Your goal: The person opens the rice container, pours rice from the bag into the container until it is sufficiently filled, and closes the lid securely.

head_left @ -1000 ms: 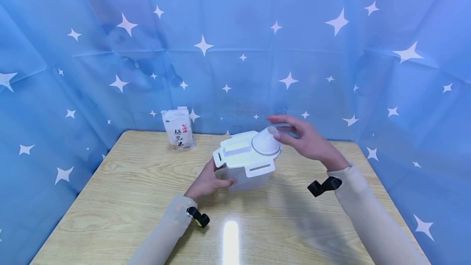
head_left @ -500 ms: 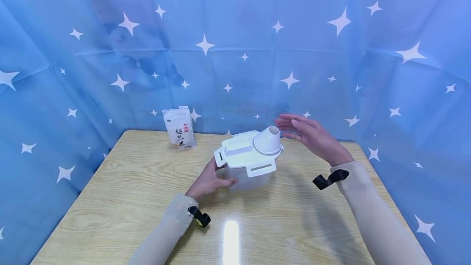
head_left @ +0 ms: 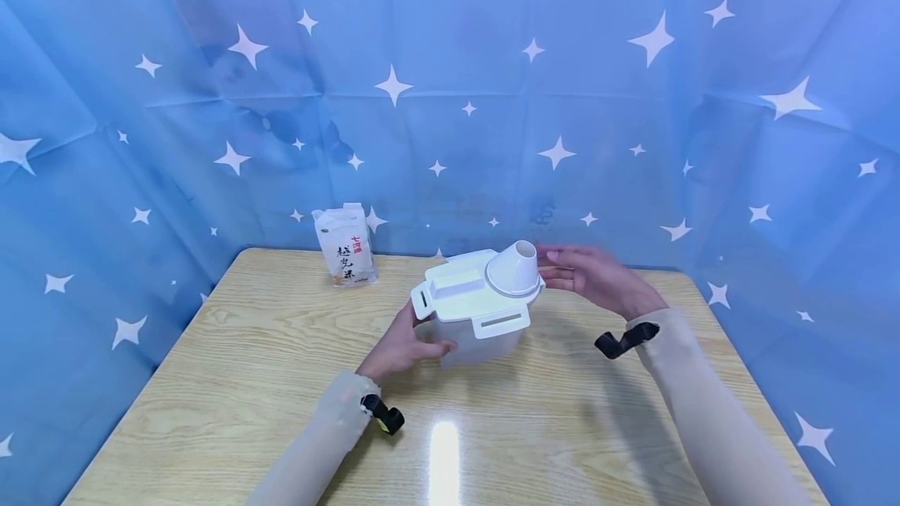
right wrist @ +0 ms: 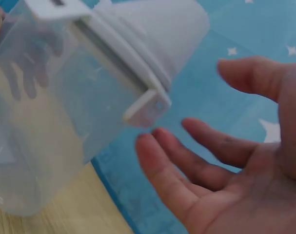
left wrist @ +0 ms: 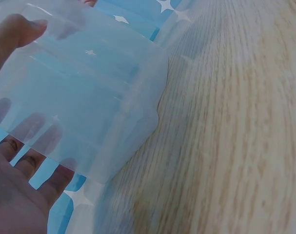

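Observation:
A translucent storage container point(head_left: 480, 343) with a white lid point(head_left: 457, 295) stands on the table, tilted slightly. On the lid's right end sits a white cone-shaped spout point(head_left: 516, 270) with an open top. My left hand point(head_left: 402, 343) grips the container's left end, thumb on the near side and fingers on the far side, dimly seen through the plastic wall. Beside the lid's right end is my right hand point(head_left: 598, 279), its fingers spread and holding nothing. In the right wrist view the fingertips point(right wrist: 150, 146) are close below a lid latch point(right wrist: 148, 108); contact cannot be told.
A white printed bag of rice point(head_left: 344, 248) stands at the back left of the wooden table point(head_left: 246, 381). Blue star-patterned cloth point(head_left: 450, 100) hangs behind the table and along both sides.
My right hand has left the spout's top, drawn back to the right, then come down beside the lid's right end. The left hand keeps its grip and the container has barely moved.

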`<state>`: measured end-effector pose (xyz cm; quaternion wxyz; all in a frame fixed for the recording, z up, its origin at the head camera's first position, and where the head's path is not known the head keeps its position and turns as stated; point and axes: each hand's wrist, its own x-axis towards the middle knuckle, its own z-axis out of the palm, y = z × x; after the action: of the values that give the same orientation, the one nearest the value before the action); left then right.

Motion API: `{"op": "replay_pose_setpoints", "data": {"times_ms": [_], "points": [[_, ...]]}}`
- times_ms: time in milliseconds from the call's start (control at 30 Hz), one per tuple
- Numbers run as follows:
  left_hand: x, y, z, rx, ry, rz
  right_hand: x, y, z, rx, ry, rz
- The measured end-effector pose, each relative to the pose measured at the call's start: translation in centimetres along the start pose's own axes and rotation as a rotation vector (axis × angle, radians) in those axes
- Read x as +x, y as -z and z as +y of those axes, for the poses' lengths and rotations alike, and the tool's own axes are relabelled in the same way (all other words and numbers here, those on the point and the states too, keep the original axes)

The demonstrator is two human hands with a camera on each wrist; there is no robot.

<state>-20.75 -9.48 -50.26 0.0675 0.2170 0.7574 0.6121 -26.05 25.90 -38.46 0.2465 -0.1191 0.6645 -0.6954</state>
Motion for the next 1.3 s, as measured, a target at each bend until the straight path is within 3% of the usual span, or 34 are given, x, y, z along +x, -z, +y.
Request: {"op": "replay_pose_setpoints", "data": {"times_ms": [267,800,1300], "points": [[-0.1,0.0,0.1,0.012,0.008,0.004,0.4,0.4,1.4,-0.038,-0.106,-0.051],[-0.1,0.0,0.0,0.015,0.010,0.006,0.6,0.2,1.7,0.052,-0.102,-0.103],[-0.1,0.0,0.0,0.018,0.021,0.005,1.1,-0.4,1.2,0.161,-0.155,-0.118]]}}
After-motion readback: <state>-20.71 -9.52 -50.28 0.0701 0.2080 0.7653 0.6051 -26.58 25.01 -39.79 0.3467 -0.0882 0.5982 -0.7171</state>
